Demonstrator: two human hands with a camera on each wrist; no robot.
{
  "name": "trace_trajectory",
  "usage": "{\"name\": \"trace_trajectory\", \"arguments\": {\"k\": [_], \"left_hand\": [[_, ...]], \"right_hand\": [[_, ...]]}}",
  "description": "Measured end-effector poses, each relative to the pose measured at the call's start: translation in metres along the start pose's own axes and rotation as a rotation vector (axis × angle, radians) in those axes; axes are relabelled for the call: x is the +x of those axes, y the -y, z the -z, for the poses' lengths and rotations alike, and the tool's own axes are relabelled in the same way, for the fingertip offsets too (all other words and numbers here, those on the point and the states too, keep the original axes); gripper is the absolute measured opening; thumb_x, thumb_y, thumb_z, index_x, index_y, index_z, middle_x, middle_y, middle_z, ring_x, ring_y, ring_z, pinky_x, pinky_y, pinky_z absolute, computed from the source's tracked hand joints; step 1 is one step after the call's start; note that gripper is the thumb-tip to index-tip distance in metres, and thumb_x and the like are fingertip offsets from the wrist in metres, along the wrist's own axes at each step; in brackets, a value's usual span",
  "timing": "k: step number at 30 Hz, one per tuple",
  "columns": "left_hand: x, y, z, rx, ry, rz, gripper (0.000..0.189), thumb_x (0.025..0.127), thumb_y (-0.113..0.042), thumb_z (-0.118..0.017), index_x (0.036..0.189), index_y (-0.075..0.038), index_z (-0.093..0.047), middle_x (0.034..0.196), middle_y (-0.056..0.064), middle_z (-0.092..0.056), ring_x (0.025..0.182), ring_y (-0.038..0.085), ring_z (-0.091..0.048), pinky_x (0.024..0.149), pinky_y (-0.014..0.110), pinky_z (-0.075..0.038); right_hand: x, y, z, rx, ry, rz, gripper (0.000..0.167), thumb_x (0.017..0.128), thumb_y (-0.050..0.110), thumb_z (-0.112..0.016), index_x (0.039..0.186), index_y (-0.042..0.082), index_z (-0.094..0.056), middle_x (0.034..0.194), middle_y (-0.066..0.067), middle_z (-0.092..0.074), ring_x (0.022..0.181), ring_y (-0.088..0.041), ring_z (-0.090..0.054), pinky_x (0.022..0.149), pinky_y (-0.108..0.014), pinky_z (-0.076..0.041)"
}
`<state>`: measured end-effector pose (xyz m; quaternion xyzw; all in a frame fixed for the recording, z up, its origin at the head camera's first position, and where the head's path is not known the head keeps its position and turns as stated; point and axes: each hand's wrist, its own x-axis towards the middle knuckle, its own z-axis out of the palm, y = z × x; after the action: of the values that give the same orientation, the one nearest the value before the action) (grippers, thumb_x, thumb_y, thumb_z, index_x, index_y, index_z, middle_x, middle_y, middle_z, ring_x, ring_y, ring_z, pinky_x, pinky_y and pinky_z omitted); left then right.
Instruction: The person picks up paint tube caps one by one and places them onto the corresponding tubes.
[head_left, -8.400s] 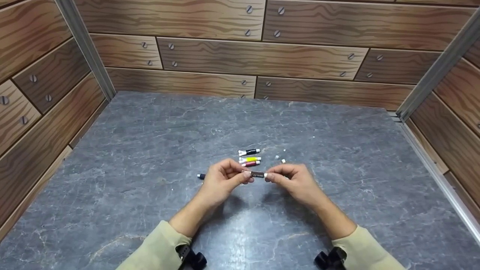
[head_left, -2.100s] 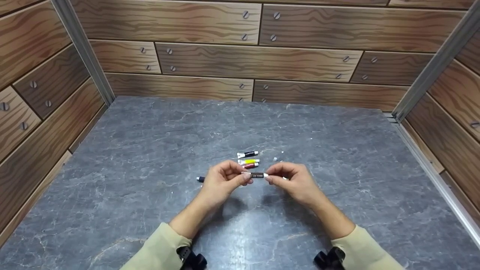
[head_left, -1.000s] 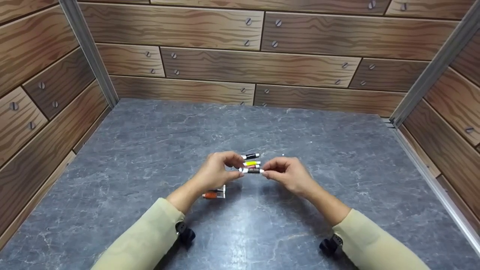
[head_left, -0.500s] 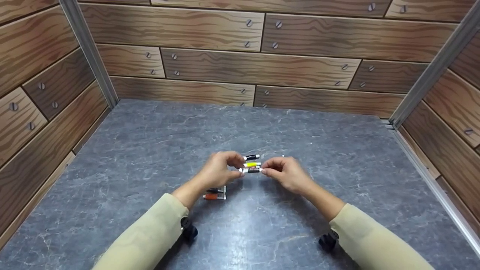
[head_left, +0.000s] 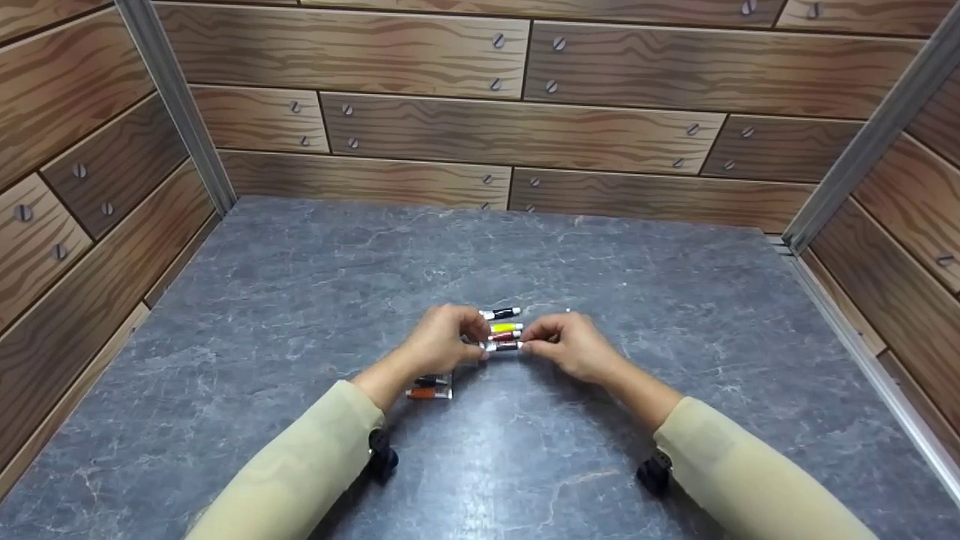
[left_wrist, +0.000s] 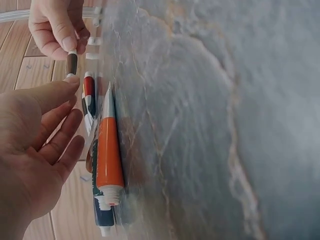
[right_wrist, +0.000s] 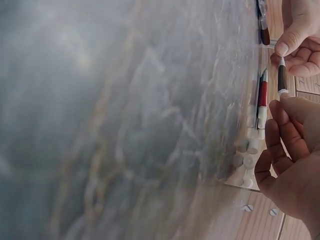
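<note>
Between the two hands is a small brown paint tube (head_left: 506,346) with a white cap. My left hand (head_left: 441,337) pinches its flat white end with thumb and fingers. My right hand (head_left: 574,346) pinches it at the white cap. In the left wrist view the same brown tube (left_wrist: 72,64) spans the fingertips of both hands. Just behind it lie a red tube (head_left: 505,337), a yellow tube (head_left: 505,328) and a black tube (head_left: 505,313), all roughly parallel, their left ends partly covered by my left hand.
Below my left wrist lie an orange tube (head_left: 427,393) and a dark tube (head_left: 430,381); a dark blue tube (left_wrist: 104,216) also shows in the left wrist view. Several loose white caps (right_wrist: 253,146) lie near my right hand. Wood-patterned walls (head_left: 420,124) enclose the grey tabletop (head_left: 337,262).
Both hands have moved slightly forward with the brown tube, close to the row. My left hand has shifted, uncovering the orange and dark tubes. In the last half second the brown tube has come slightly nearer me.
</note>
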<state>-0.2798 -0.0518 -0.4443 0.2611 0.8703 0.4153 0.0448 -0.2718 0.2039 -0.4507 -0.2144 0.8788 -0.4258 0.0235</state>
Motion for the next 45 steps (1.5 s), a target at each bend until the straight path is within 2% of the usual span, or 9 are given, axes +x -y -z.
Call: {"name": "trace_trajectory", "arguments": {"k": [10, 17, 27, 33, 39, 45], "left_hand": [[0.003, 0.005, -0.003, 0.071, 0.017, -0.021, 0.02, 0.079, -0.004, -0.091, 0.094, -0.006, -0.078, 0.085, -0.001, -0.077, 0.078, 0.008, -0.066, 0.079, 0.031, -0.058], [0.004, 0.007, -0.003, 0.085, 0.031, -0.017, 0.02, 0.079, -0.006, -0.092, 0.093, -0.007, -0.078, 0.086, 0.0, -0.077, 0.078, 0.007, -0.066, 0.079, 0.031, -0.058], [0.003, 0.01, -0.001, 0.047, 0.054, -0.034, 0.021, 0.079, -0.006, -0.092, 0.094, -0.006, -0.077, 0.086, 0.0, -0.077, 0.078, 0.007, -0.067, 0.079, 0.029, -0.058], [0.003, 0.01, 0.002, 0.042, 0.07, -0.036, 0.022, 0.08, -0.009, -0.093, 0.096, -0.005, -0.078, 0.089, 0.003, -0.079, 0.082, 0.011, -0.071, 0.08, 0.029, -0.059], [0.003, 0.01, 0.006, 0.022, 0.085, -0.045, 0.02, 0.082, -0.008, -0.092, 0.096, -0.004, -0.078, 0.089, 0.003, -0.079, 0.083, 0.01, -0.072, 0.08, 0.028, -0.059], [-0.001, 0.012, 0.014, -0.026, 0.058, -0.03, 0.021, 0.083, -0.004, -0.089, 0.1, -0.001, -0.078, 0.092, 0.005, -0.079, 0.084, 0.011, -0.071, 0.082, 0.032, -0.059]], "right_hand": [[0.003, -0.003, -0.003, -0.034, 0.053, 0.047, 0.003, 0.092, 0.008, -0.081, 0.096, 0.008, -0.081, 0.091, 0.001, -0.078, 0.083, -0.01, -0.065, 0.077, -0.025, -0.053], [0.005, -0.003, -0.004, -0.085, 0.064, 0.07, 0.005, 0.091, 0.009, -0.082, 0.096, 0.009, -0.081, 0.088, 0.004, -0.077, 0.081, -0.009, -0.064, 0.076, -0.027, -0.053], [0.006, -0.002, -0.005, -0.147, 0.057, 0.08, 0.004, 0.092, 0.014, -0.082, 0.095, 0.011, -0.081, 0.089, 0.006, -0.077, 0.081, -0.009, -0.063, 0.078, -0.03, -0.051], [0.006, -0.002, -0.006, -0.179, 0.047, 0.073, 0.005, 0.091, 0.013, -0.082, 0.096, 0.013, -0.082, 0.092, 0.006, -0.079, 0.086, -0.012, -0.067, 0.084, -0.036, -0.053], [0.005, -0.002, -0.005, -0.165, 0.045, 0.069, 0.006, 0.091, 0.011, -0.082, 0.096, 0.012, -0.082, 0.094, 0.005, -0.079, 0.089, -0.014, -0.069, 0.086, -0.038, -0.055], [0.003, -0.004, 0.0, -0.101, 0.031, 0.05, 0.006, 0.091, 0.01, -0.083, 0.097, 0.01, -0.082, 0.095, 0.002, -0.079, 0.088, -0.014, -0.068, 0.083, -0.033, -0.056]]}}
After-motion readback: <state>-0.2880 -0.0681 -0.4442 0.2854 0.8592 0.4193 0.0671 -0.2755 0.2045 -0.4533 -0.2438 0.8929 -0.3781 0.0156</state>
